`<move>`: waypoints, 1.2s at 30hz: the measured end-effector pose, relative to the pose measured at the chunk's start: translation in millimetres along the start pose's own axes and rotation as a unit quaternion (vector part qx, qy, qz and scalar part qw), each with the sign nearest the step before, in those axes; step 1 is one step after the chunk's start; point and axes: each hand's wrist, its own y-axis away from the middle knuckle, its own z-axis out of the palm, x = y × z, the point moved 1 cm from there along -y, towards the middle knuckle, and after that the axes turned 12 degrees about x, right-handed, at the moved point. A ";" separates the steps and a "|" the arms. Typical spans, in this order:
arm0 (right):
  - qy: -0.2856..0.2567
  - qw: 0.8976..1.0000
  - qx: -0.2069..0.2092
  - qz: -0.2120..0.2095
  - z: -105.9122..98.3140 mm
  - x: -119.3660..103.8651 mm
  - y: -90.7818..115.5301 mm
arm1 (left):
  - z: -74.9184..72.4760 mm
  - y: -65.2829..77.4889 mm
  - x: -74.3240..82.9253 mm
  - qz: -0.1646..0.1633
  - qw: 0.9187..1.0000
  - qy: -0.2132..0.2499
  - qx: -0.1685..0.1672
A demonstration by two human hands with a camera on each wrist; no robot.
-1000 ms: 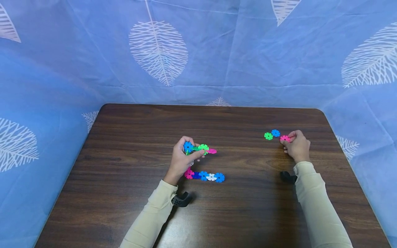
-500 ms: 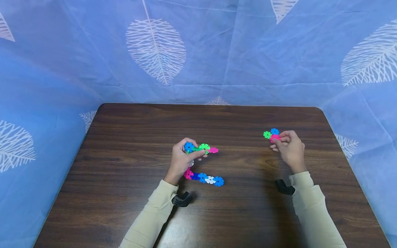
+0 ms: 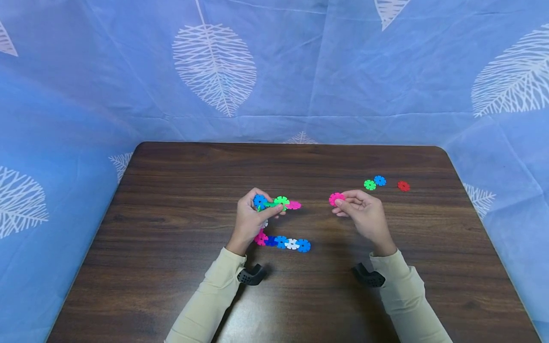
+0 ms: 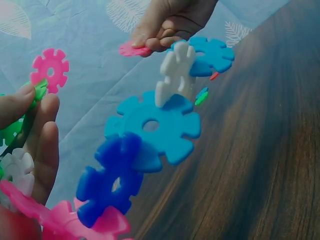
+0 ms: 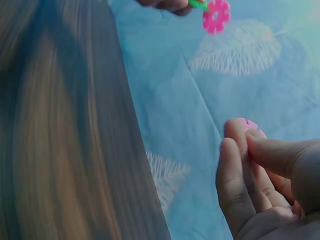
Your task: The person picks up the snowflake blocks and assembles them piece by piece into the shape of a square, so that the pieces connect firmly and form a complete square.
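My left hand [image 3: 250, 221] grips a chain of interlocking snowflake discs [image 3: 281, 242] at its green part, left of the table's middle. In the left wrist view a pink disc [image 4: 50, 70] ends one arm of the chain. The other arm runs through a dark blue disc [image 4: 112, 180], a light blue disc [image 4: 152, 130] and a white disc [image 4: 175, 72] to another blue disc [image 4: 212, 57]. Between thumb and fingers my right hand [image 3: 364, 214] pinches a loose pink snowflake disc [image 3: 336, 198], a short way right of the chain's pink end. The left palm hides part of the chain.
Loose green [image 3: 370, 185], blue [image 3: 380, 180] and red [image 3: 403, 186] discs lie on the brown wooden table [image 3: 193, 171] at the back right. A blue leaf-patterned cloth [image 3: 291, 76] hangs behind the table.
My right hand has carried the pink disc leftward from the back right toward the chain, bringing the red disc into sight. My left hand stays nearly in place, still gripping the chain.
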 end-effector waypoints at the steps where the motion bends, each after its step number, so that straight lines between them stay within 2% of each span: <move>1: 0.000 1.000 -0.005 0.003 3.0 -1.6 0.9 | -0.1 0.0 0.4 0.001 1.000 0.004 -0.001; 6: -0.024 0.999 -0.026 0.008 17.9 -8.3 5.5 | 0.0 0.1 1.6 0.009 1.000 0.018 -0.006; 12: -0.058 0.997 -0.034 0.026 36.0 -18.0 12.4 | 0.7 0.1 2.5 0.013 1.000 -0.001 -0.001; 16: -0.074 0.996 -0.040 0.033 44.7 -23.6 16.5 | 1.6 -0.2 3.0 0.013 1.000 0.004 0.000; 26: -0.096 0.993 -0.069 0.019 54.4 -24.9 20.8 | 2.4 1.5 3.4 0.020 1.000 0.017 -0.007; 36: -0.096 0.993 -0.065 0.023 60.0 -24.9 23.7 | 3.1 4.6 3.3 0.014 1.000 0.025 -0.009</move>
